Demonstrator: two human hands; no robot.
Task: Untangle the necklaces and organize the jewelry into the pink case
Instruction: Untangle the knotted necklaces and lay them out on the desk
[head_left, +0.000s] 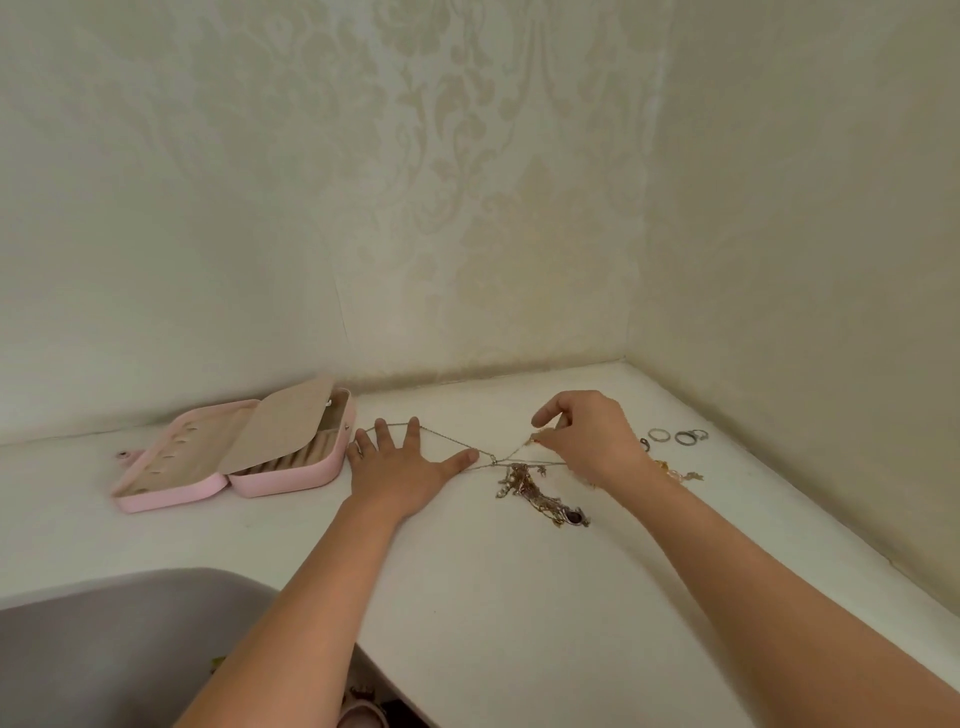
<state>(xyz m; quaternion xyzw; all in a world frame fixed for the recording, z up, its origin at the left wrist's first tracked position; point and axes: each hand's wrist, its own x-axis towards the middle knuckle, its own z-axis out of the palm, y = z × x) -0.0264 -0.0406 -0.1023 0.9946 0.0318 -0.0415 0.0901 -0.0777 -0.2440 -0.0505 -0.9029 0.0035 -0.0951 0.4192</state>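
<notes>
The pink case (291, 480) lies open on the white counter at the left, a beige flap half folded over its slots. My left hand (397, 462) lies flat with spread fingers, pressing a thin chain (452, 441) onto the counter just right of the case. My right hand (587, 441) pinches another strand of chain where the strands cross. A tangled clump of gold jewelry (540, 496) with a dark stone lies just in front of the crossing, between my hands.
Several silver rings (675, 435) lie beyond my right wrist, near a small gold piece (680, 474). The counter (519, 597) meets patterned walls at the back and right. A grey seat (104, 649) is at lower left. A small stud (123, 455) sits left of the case.
</notes>
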